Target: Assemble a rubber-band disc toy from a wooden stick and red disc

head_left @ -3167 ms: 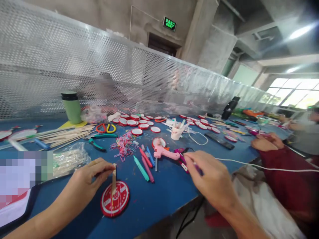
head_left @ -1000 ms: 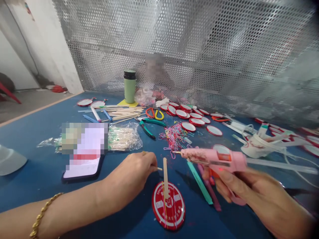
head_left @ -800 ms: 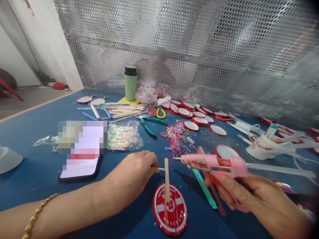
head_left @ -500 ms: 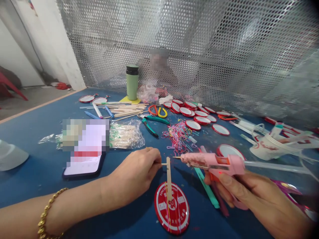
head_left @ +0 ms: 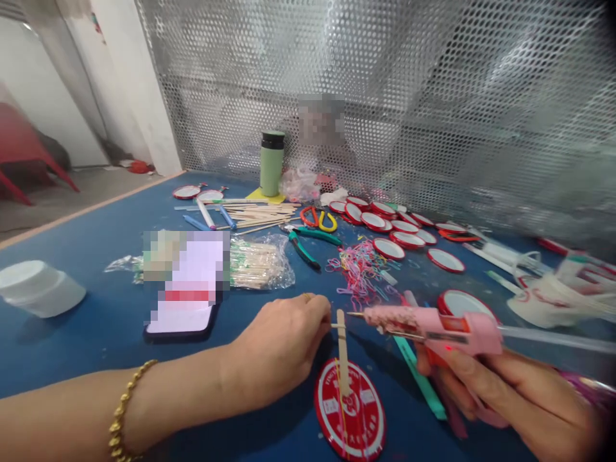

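My right hand (head_left: 486, 385) is wrapped round a pink glue gun (head_left: 433, 324), its red light lit. The metal nozzle points left, close to the upper end of a flat wooden stick (head_left: 342, 353). That stick lies over a round red lid (head_left: 351, 417) with white print and stretched rubber bands. In a pinch, my left hand (head_left: 293, 340) holds a thin pale stick (head_left: 337, 326), which crosses the flat stick near its top. The fingertips of the left hand are partly hidden.
Loose rubber bands (head_left: 359, 269) lie beyond the glue gun, with several red-rimmed discs (head_left: 407, 239) behind. Pliers (head_left: 305, 250), bagged sticks (head_left: 260, 263), a phone (head_left: 192, 276) and a green bottle (head_left: 272, 163) sit left of them. A white cup (head_left: 534, 308) stands right; a perforated metal panel (head_left: 409, 77) rises behind.
The whole view has shifted, so things appear farther right, and a white container shows more at left. Both hands keep their grips; the nozzle remains near the flat stick's top.
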{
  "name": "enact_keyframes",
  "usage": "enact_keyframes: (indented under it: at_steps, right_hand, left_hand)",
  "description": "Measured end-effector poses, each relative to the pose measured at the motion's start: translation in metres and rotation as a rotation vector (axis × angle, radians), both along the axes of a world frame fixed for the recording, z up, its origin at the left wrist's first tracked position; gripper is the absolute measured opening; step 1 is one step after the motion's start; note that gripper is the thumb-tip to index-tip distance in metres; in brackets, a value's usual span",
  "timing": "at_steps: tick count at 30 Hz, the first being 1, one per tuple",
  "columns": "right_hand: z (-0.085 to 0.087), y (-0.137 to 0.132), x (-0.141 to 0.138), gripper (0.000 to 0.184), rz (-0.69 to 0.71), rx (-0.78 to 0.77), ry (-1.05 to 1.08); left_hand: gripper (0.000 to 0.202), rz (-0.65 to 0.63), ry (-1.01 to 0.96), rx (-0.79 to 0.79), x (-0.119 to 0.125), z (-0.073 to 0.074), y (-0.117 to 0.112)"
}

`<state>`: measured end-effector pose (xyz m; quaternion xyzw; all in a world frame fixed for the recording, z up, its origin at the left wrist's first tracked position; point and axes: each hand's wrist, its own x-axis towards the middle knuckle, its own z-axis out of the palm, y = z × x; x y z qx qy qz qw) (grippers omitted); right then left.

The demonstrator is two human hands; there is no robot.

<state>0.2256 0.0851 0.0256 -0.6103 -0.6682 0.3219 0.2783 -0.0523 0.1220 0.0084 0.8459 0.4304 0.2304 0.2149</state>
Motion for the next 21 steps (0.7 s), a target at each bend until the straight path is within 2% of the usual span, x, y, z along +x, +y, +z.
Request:
enact_keyframes:
  at_steps: [3, 6, 14, 21]
  right_hand:
    - [0.015, 0.001, 0.001, 0.055, 0.097, -0.156, -0.033]
    - [0.02, 0.0, -0.001, 0.056, 0.11, -0.178, -0.038]
    - [0.008, 0.0, 0.007, 0.05, 0.105, -0.115, -0.052]
    - [0.011, 0.002, 0.001, 0.048, 0.106, -0.071, -0.059]
  left_hand:
    - [0.016, 0.032, -0.046, -0.003, -0.001, -0.004, 0.004]
    - [0.016, 0.046, -0.058, 0.018, -0.001, -0.004, 0.008]
    - [0.019, 0.04, -0.022, 0.046, 0.0, -0.002, 0.01]
    - [0.019, 0.034, -0.034, 0.051, -0.001, -0.005, 0.01]
